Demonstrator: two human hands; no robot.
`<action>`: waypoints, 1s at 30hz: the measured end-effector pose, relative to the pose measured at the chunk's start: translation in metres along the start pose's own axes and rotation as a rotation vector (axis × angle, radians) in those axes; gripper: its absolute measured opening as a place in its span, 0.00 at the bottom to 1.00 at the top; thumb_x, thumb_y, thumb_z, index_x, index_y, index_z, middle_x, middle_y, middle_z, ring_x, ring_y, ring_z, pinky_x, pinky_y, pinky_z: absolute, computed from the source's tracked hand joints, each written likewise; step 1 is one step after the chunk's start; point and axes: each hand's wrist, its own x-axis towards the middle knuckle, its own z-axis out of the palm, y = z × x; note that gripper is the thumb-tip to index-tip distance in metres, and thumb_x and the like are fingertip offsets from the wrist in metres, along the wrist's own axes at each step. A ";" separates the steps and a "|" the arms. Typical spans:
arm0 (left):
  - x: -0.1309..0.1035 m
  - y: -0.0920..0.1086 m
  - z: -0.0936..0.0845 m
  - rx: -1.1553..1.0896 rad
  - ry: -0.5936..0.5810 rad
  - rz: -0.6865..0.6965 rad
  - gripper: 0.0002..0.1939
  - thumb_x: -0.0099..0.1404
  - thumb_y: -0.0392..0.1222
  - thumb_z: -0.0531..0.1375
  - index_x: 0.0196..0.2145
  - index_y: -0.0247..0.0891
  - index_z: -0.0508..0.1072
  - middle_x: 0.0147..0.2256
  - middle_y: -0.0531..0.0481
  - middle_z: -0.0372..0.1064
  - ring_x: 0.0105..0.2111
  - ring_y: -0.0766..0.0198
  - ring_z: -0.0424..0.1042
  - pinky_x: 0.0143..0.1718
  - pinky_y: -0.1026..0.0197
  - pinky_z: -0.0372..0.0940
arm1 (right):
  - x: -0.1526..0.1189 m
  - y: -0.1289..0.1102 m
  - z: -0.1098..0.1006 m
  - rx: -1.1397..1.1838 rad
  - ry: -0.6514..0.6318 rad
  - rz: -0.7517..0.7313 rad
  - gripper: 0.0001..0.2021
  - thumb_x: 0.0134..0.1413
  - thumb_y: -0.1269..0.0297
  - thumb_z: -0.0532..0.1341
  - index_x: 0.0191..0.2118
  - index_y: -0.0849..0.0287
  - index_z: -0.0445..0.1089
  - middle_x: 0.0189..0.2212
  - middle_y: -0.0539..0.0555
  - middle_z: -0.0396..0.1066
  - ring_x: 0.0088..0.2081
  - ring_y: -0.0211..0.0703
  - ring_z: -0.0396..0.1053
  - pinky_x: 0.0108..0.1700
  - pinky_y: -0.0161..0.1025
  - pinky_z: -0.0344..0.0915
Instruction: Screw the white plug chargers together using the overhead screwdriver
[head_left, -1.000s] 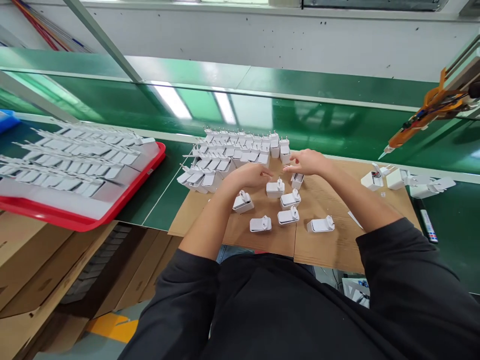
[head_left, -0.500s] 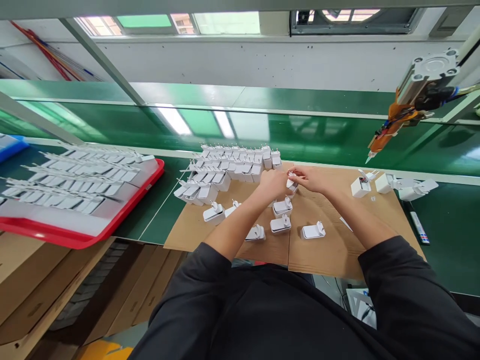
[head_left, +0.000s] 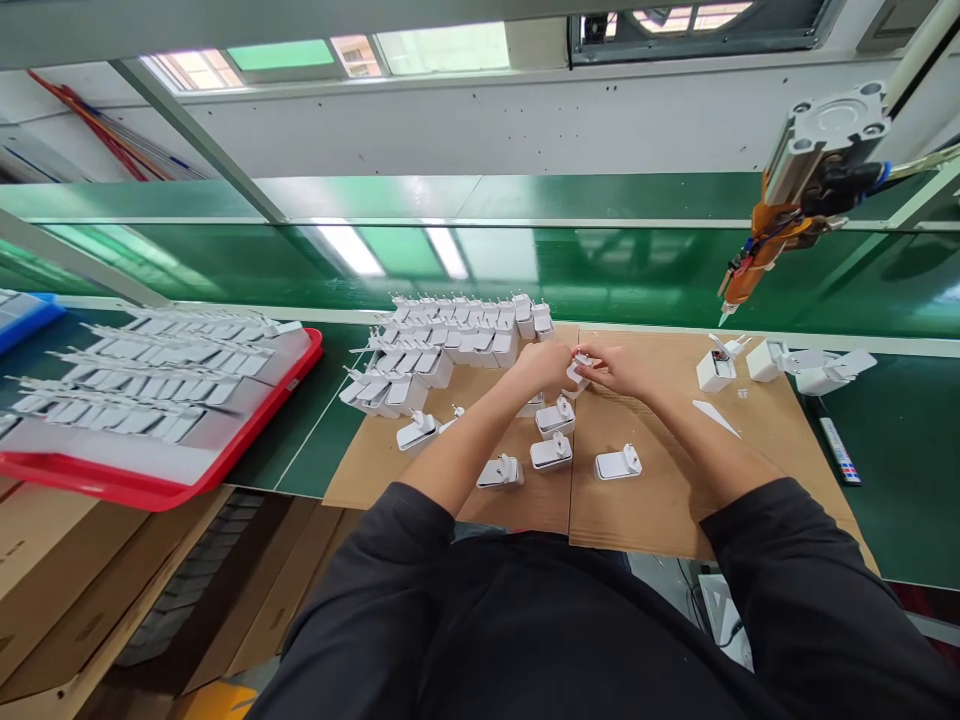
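My left hand (head_left: 549, 366) and my right hand (head_left: 611, 369) meet over the cardboard, both closed on one white plug adapter (head_left: 578, 372) between them. Its prongs are partly hidden by the fingers. Just below it stand more white adapters, one (head_left: 555, 417) behind another (head_left: 551, 453). A separate adapter (head_left: 618, 463) lies to the right, and one (head_left: 500, 472) sits beside my left forearm. Behind my left hand, rows of white adapters (head_left: 450, 345) are packed together with prongs upward.
A red tray (head_left: 225, 450) of white parts is at the left. An orange-tipped dispenser (head_left: 757, 250) hangs at the right above an open white housing (head_left: 715, 370). A marker (head_left: 840, 452) and a white paper piece (head_left: 716, 418) lie on the right.
The camera view has shifted slightly. Both hands remain together on the adapter, which now shows tilted between the fingers. More of the white paper piece is visible beside my right forearm.
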 end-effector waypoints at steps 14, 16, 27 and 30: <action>0.009 -0.053 -0.017 -0.107 -0.215 -0.013 0.20 0.50 0.44 0.65 0.42 0.42 0.79 0.39 0.47 0.77 0.40 0.52 0.74 0.38 0.60 0.66 | 0.019 -0.020 0.030 0.001 -0.012 0.057 0.26 0.62 0.46 0.56 0.59 0.57 0.66 0.51 0.57 0.75 0.48 0.48 0.73 0.54 0.44 0.67; 0.006 -0.067 -0.019 -0.158 -0.276 -0.006 0.22 0.50 0.44 0.64 0.45 0.42 0.78 0.41 0.47 0.78 0.41 0.53 0.74 0.40 0.59 0.67 | 0.028 -0.025 0.037 0.015 -0.066 0.064 0.27 0.64 0.45 0.54 0.61 0.56 0.64 0.53 0.57 0.73 0.51 0.48 0.72 0.56 0.45 0.66; -0.063 -0.106 -0.004 -0.329 -0.140 -0.081 0.34 0.56 0.60 0.62 0.57 0.41 0.69 0.52 0.44 0.74 0.48 0.51 0.73 0.48 0.58 0.65 | -0.081 -0.034 -0.042 0.117 -0.153 0.268 0.26 0.65 0.50 0.52 0.66 0.44 0.59 0.61 0.55 0.66 0.45 0.46 0.73 0.50 0.48 0.72; -0.073 -0.104 0.007 -0.305 -0.180 -0.054 0.40 0.52 0.57 0.66 0.60 0.41 0.65 0.48 0.45 0.76 0.48 0.51 0.73 0.46 0.59 0.65 | -0.142 -0.038 -0.045 0.096 -0.308 0.312 0.31 0.61 0.56 0.58 0.69 0.41 0.53 0.60 0.57 0.67 0.36 0.42 0.72 0.42 0.44 0.74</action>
